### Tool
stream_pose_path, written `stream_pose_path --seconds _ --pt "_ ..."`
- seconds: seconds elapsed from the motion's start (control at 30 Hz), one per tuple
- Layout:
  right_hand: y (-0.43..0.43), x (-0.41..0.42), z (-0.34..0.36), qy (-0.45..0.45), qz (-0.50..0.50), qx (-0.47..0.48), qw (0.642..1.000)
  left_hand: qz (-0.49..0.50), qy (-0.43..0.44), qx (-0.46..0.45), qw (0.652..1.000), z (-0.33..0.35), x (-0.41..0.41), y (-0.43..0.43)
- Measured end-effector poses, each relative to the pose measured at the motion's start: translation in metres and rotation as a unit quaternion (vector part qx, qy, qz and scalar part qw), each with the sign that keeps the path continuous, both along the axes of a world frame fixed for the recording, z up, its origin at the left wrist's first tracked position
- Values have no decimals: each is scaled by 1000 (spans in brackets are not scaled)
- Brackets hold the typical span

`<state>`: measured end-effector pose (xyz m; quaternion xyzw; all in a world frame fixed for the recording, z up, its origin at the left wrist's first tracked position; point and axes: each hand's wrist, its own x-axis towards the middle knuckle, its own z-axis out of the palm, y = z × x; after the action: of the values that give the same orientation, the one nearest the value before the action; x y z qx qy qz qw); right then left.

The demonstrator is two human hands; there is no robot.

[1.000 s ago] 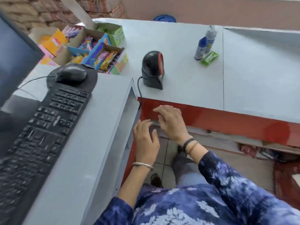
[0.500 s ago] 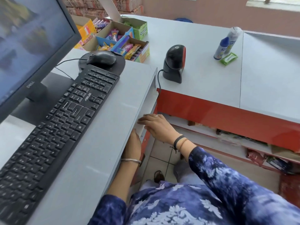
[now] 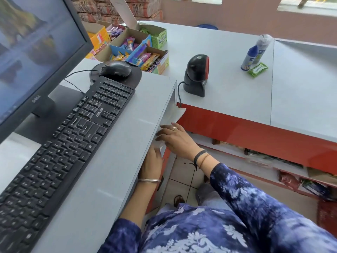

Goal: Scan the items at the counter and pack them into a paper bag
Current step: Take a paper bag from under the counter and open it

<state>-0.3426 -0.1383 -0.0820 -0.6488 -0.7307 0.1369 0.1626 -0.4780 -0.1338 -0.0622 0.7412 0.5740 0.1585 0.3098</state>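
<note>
The raised worktop (image 3: 113,161) overhangs both hands, and its edge is the main hazard: the white paper bag (image 3: 174,114), drawn out from under it, could snag or tear there, just above the fingers. The right hand (image 3: 177,141) lies with fingers spread flat on the sheet; the left hand (image 3: 151,161) reaches beneath, its grip hidden. Beyond the fingertips the lower worktop (image 3: 237,92) offers open room. The scanner (image 3: 197,74) stands near; two bottles (image 3: 252,53) and a green packet (image 3: 257,69) wait well beyond, unscanned.
</note>
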Motion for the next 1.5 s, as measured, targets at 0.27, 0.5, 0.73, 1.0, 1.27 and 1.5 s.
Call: stream_pose_path --seconds 0.27,0.5,0.73,1.0,1.27,1.5 --pt "-33 50 43 71 -45 -13 996 -167 123 63 976 23 47 -6" --pt "-86 163 83 441 -149 -198 863 -266 -51 -106 957 73 135 25" --pt "-93 287 119 445 -224 -176 849 -277 -101 -120 948 101 261 69" --pt "-14 418 250 224 -238 48 944 -204 -248 3 947 209 421 141" --pt "83 477 312 -147 -328 359 861 82 -306 82 945 256 518 191" --pt "134 501 257 -218 -337 302 865 -38 -456 -311 833 201 550 207"
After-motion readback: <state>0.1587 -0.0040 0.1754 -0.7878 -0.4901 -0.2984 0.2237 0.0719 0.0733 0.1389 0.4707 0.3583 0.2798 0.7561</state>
